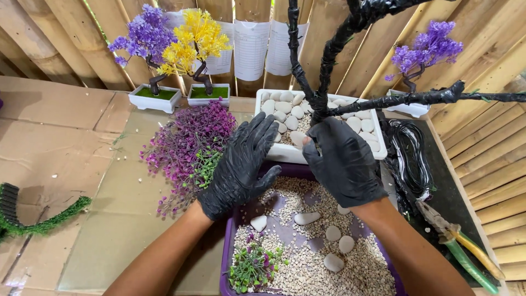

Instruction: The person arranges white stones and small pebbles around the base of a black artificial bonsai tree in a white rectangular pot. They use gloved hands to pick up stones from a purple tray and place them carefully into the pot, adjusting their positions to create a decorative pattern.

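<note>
Head view: right hand (344,161) pinches a white stone (298,138) at the edge of the white pot (320,123), left hand (241,161) spread open and empty over the purple tray (227,257); best to seat it snugly beside the trunk (319,104), flat side down.

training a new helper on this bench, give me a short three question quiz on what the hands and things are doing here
1. True or false: both hands wear black rubber gloves.
2. What does the right hand pinch: A a white pebble, B the green-handled pliers, C the coil of black wire?
3. Fill in: the open left hand hovers over the purple plastic tray, which holds fine ____ and white stones.

Key
1. True.
2. A: a smooth white pebble at the fingertips, over the white rectangular planter holding the black-wrapped tree trunk.
3. Gravel.
</note>
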